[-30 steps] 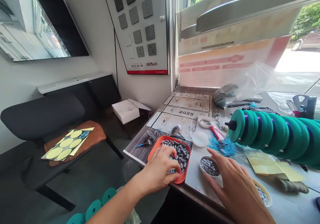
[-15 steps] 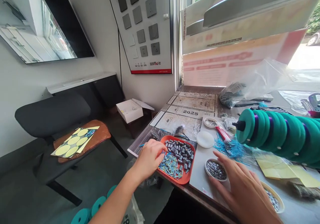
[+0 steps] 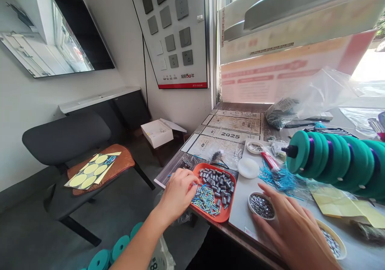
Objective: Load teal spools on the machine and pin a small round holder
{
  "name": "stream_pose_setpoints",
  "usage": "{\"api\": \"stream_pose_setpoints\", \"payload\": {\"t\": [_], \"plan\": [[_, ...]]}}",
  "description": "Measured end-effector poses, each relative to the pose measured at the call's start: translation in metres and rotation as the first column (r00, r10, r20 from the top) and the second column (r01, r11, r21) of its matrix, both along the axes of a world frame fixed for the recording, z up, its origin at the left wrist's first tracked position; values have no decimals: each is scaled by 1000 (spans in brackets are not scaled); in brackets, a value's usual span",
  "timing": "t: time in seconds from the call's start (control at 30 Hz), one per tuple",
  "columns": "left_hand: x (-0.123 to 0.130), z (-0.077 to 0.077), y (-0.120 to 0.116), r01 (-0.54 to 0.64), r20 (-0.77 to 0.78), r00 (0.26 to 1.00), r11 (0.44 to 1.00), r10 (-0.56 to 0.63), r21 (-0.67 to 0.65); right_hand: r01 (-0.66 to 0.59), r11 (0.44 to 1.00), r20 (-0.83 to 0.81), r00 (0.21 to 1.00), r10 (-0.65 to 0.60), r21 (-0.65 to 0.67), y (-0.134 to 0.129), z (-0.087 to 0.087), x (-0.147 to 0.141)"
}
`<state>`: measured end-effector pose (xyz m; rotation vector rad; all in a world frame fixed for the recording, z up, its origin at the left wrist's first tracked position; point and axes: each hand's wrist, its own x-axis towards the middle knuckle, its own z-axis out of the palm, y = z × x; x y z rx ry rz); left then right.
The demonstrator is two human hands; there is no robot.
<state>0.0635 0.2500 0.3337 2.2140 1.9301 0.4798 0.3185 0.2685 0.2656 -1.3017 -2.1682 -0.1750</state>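
At the left rim of an orange tray [image 3: 226,218], my left hand [image 3: 180,187] is closed, fingertips together over small blue-and-brass pieces [image 3: 206,199]; what it pinches is hidden. Dark metal cylinders [image 3: 219,183] fill the tray's other part. My right hand [image 3: 296,226] rests with its fingers spread beside a round dish of small silvery pieces [image 3: 261,206], thumb and index finger near its rim, holding nothing that shows. Partly behind that hand lies a second dish of silvery pieces [image 3: 331,242].
Teal discs on a rod [image 3: 331,155] extend over the table's right side. Blue strands [image 3: 278,179], a white lid [image 3: 248,168], a small dish [image 3: 255,147] and a plastic bag [image 3: 313,97] lie beyond my hands. A chair [image 3: 66,141] stands left.
The view has shifted very slightly. Both hands keep nearly the same place and pose, the left at the tray and the right by the dish.
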Motion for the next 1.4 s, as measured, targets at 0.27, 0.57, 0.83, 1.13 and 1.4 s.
{"api": "stream_pose_setpoints", "payload": {"t": [0.27,0.57,0.83,1.13,1.4], "plan": [[20,-23,-32,-338,30,941,939,336,72,-2,1000,2,1000,2,14,-1,1,0],[16,-35,-35,-379,111,923,921,368,92,-16,999,13,1000,15,42,-1,2,1],[25,-14,-9,233,82,966,963,-245,138,-12,995,48,999,7,103,2,-1,-1],[28,-17,47,675,-129,733,738,-668,10,-144,967,-23,988,152,212,-9,11,-15],[29,-19,58,721,-208,684,691,-700,46,-259,951,-153,947,284,167,-21,4,-52]]}}
